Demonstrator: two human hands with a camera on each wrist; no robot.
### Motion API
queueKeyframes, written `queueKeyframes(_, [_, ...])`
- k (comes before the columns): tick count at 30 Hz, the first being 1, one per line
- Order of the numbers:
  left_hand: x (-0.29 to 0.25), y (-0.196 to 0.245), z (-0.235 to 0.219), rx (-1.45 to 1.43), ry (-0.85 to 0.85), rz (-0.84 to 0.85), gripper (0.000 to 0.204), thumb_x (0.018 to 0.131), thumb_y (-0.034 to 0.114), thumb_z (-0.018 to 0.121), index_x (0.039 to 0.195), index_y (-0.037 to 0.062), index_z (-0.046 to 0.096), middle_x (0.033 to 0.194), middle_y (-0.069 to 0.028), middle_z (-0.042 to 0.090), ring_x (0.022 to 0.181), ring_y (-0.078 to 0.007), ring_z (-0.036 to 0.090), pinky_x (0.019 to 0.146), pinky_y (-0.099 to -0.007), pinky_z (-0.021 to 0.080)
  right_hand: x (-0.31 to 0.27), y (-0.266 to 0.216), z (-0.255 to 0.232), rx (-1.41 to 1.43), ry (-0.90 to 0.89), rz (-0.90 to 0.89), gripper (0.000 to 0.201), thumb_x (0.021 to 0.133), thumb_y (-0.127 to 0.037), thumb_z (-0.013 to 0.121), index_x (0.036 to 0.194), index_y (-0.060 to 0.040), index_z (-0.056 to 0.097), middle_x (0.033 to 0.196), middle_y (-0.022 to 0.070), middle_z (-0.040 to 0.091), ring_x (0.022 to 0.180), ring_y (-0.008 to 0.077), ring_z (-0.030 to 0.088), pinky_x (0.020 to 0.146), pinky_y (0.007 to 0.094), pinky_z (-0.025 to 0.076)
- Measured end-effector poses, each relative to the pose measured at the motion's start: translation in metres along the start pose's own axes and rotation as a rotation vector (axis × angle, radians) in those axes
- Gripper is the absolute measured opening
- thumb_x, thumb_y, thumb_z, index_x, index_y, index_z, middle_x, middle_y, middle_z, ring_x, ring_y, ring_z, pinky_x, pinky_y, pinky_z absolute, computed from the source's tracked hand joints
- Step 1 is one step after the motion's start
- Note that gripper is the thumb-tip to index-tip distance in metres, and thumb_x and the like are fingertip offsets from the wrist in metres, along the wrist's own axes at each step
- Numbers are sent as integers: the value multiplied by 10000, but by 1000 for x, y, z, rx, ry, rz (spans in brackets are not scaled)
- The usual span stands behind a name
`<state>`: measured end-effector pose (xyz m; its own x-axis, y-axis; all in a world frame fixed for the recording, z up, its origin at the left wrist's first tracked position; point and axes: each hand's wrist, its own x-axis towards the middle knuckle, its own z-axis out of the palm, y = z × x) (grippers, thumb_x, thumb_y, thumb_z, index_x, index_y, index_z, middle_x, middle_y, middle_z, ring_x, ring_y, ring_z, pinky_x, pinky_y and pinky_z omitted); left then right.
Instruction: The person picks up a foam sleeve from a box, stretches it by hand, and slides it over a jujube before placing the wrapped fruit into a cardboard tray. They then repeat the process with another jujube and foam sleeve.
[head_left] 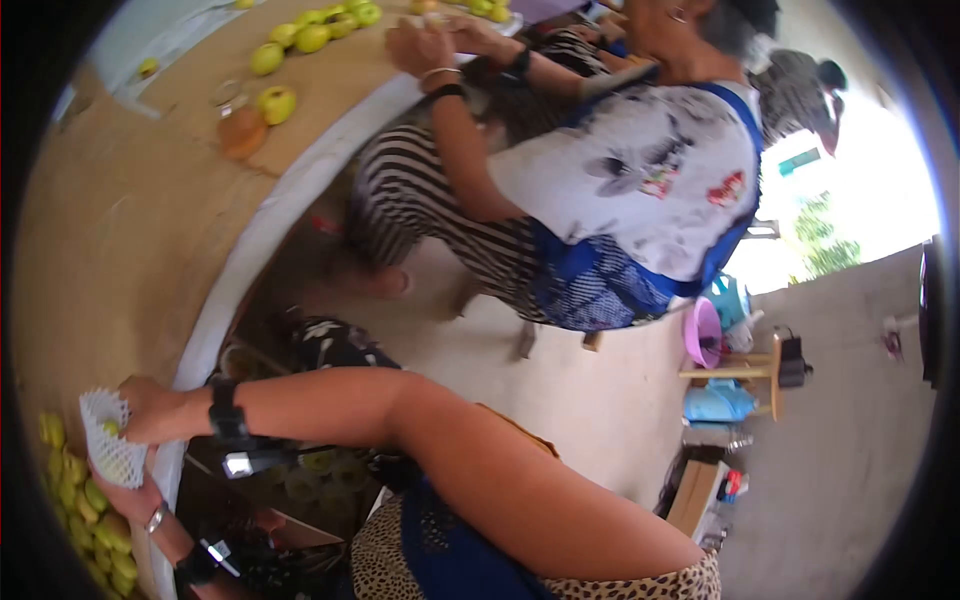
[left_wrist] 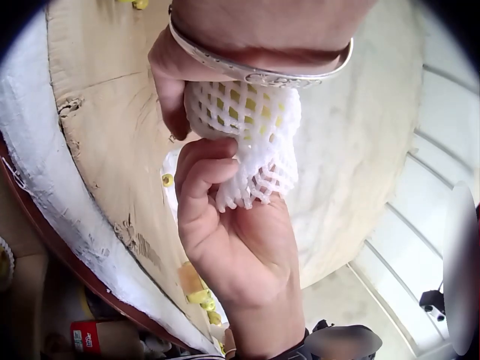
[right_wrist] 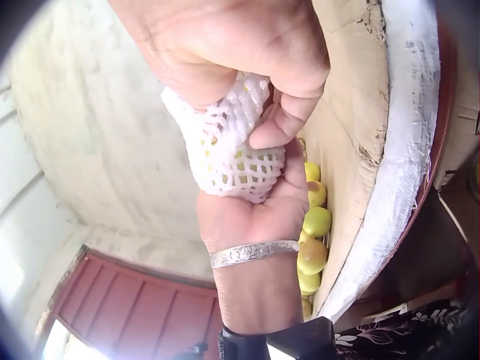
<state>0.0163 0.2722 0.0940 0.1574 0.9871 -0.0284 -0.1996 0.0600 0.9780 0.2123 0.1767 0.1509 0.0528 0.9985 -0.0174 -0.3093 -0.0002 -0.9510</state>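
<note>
A white foam mesh sleeve [head_left: 114, 452] covers a round yellow-green fruit, whose skin shows through the holes. My left hand [head_left: 128, 495], with a silver bangle at the wrist, holds the sleeved fruit from below against its palm. From the other end my right hand [head_left: 150, 408] pinches the loose mesh between thumb and curled fingers, as the right wrist view shows. Part of the fruit is hidden by the sleeve [right_wrist: 236, 157] and the fingers. Right beside my hands, several bare yellow-green fruits [head_left: 85, 500] lie in a pile on the cardboard-covered table [head_left: 110, 250].
White wrapping [head_left: 245, 260] edges the table. More fruits [head_left: 312, 38] lie at its far end, near a brownish, blurred object [head_left: 242, 135]. Another person [head_left: 640, 170] in a flowered top sits alongside, hands over the table. A pink basin [head_left: 703, 330] stands by the wall.
</note>
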Motion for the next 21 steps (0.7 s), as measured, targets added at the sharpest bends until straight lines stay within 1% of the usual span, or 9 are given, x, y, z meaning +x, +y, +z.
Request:
queueKeyframes(2, [-12,-1,14,-387,-136,-70,422,873,180,398,1255,5,416,1219,-158,500,1103,-285,505,941,-423,416,-1,-15,-3,-277,12,-34,240,660,-127,675,793,58,597,656,121,604,590,178,609,502,313,490])
queueKeyframes(3, [-24,4,30,-555,-241,-104,445,879,214,367,1280,25,400,1242,-154,486,1137,-296,478,978,-440,382,1,-13,-7,-525,86,-418,279,659,-162,697,802,48,583,649,121,582,592,180,589,526,322,471])
queueKeyframes(5, [-39,23,60,-619,-206,-48,446,897,266,342,1285,52,397,1246,-137,484,1135,-290,478,986,-434,371,-4,-34,-13,-536,20,-292,301,710,-160,701,895,19,545,709,86,573,607,112,549,532,276,452])
queueKeyframes(6, [-41,27,66,-609,-169,-74,451,906,325,336,1274,75,414,1243,-120,492,1132,-283,484,969,-433,388,-11,-46,-10,-126,-32,-200,194,744,-55,649,872,27,528,710,82,573,649,84,546,563,229,455])
queueKeyframes(12, [-50,31,65,-871,-126,-236,479,920,396,299,1214,54,460,1213,-165,508,1113,-343,489,934,-499,400,-15,-60,-27,54,102,-519,200,841,42,512,1031,-18,503,1014,67,548,900,61,493,763,209,421])
queueKeyframes(16, [-48,27,48,-728,-178,-171,450,937,394,293,1061,19,508,1073,-171,572,1015,-293,549,917,-420,419,-12,-56,-11,-502,23,-926,119,770,-54,618,887,-35,606,1201,183,471,1136,315,455,929,380,366])
queueKeyframes(17, [-48,25,45,-683,-161,-127,454,941,388,290,1051,6,510,1035,-154,585,972,-267,566,895,-381,434,-13,-51,-6,-515,-8,-846,106,720,-84,661,823,-64,645,1256,201,433,1217,405,364,989,440,306])
queueKeyframes(19, [-46,21,37,-642,-195,-34,474,949,382,268,1061,-10,509,1028,-142,595,940,-240,585,871,-332,451,-5,-43,5,-625,-87,-712,120,713,-76,662,833,-82,652,1283,193,409,1227,416,344,995,457,297])
queueKeyframes(21, [-46,25,40,-724,-71,-179,490,948,390,258,1079,-13,505,1053,-146,590,963,-244,581,876,-342,450,-1,-34,13,-757,-115,-599,138,697,-68,674,829,-107,660,1315,190,372,1250,435,297,1001,470,286])
